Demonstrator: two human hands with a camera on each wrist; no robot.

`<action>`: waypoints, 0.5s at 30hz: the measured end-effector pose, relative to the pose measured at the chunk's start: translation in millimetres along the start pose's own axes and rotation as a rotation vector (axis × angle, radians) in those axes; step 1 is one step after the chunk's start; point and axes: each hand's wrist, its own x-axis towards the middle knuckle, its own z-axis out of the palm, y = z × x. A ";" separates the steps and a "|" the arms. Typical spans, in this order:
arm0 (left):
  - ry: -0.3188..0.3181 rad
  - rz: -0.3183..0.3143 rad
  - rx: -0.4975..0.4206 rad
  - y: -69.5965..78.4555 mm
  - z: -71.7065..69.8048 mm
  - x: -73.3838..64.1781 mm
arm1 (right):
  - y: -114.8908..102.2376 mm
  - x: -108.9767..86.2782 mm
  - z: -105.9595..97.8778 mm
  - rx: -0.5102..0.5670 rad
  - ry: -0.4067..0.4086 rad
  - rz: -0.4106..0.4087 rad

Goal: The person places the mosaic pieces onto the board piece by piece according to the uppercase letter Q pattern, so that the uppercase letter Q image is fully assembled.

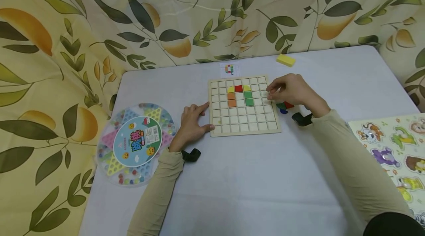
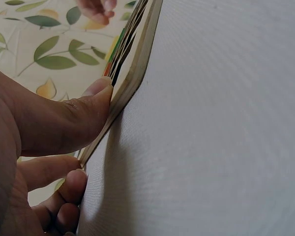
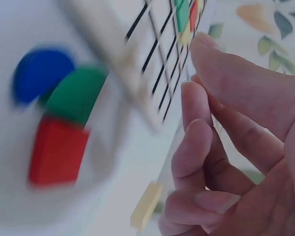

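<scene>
My left hand (image 1: 192, 123) rests at the left side of a wooden grid board (image 1: 245, 133). Its thumb and index finger touch that edge, spread apart; the left wrist view shows the thumb (image 2: 64, 120) against the rim. On the grid, a red square (image 1: 238, 88) sits between two yellow rounded pieces, with orange squares (image 1: 231, 99) below on the left and green squares (image 1: 248, 98) on the right. My right hand (image 1: 293, 90) hovers by the board's right edge, fingers loosely bent, nothing visible between them. Below it lie blue (image 3: 44, 73), green (image 3: 78, 93) and red (image 3: 59, 152) pieces.
A small pattern card (image 1: 229, 69) lies behind the board, and a yellow block (image 1: 286, 60) at the back right. The round Chinese checkers set (image 1: 137, 142) is on the left. An animal picture board (image 1: 386, 147) lies at the right. Patterned cloth (image 1: 186, 14) hangs behind.
</scene>
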 end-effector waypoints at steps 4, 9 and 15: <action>0.001 -0.001 -0.007 -0.3 -0.3 -0.4 | 15.3 -10.4 -7.4 -0.001 -0.023 0.061; 0.002 0.001 -0.005 0.4 -0.7 -1.5 | 30.1 -21.2 -6.8 -0.022 -0.063 0.076; 0.004 0.002 -0.006 0.7 0.3 -0.9 | 36.4 -29.9 -1.0 -0.041 -0.062 0.072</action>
